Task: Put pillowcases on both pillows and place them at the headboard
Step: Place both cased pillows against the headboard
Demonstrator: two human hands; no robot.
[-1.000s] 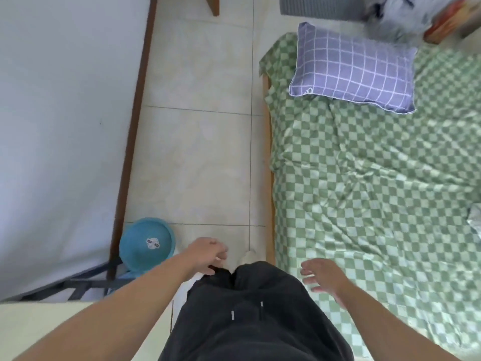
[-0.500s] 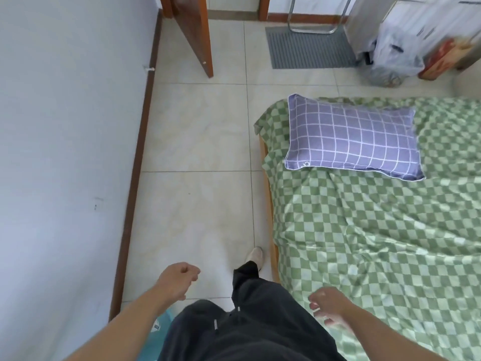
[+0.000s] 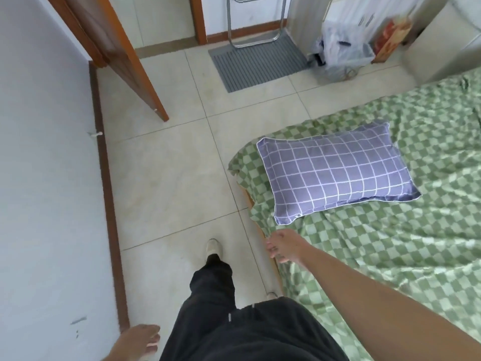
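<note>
Plump purple grid pillow on wrinkled checked sheet, both hands' fingers relaxed — seemingly empty.

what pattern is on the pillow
Purple with a white grid on the pillow, clearest in the head view.

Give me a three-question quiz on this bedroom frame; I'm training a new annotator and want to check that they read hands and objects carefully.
1. True or false: the right hand grips the purple grid pillow.
2. What does the pillow lie on? A) the floor tiles B) the green checked sheet C) the grey mat
3. Fill in: the left hand holds ____.

Key
1. False; it hangs open over the bed edge, apart from the pillow.
2. B
3. nothing; it hangs beside the black trousers.
</note>
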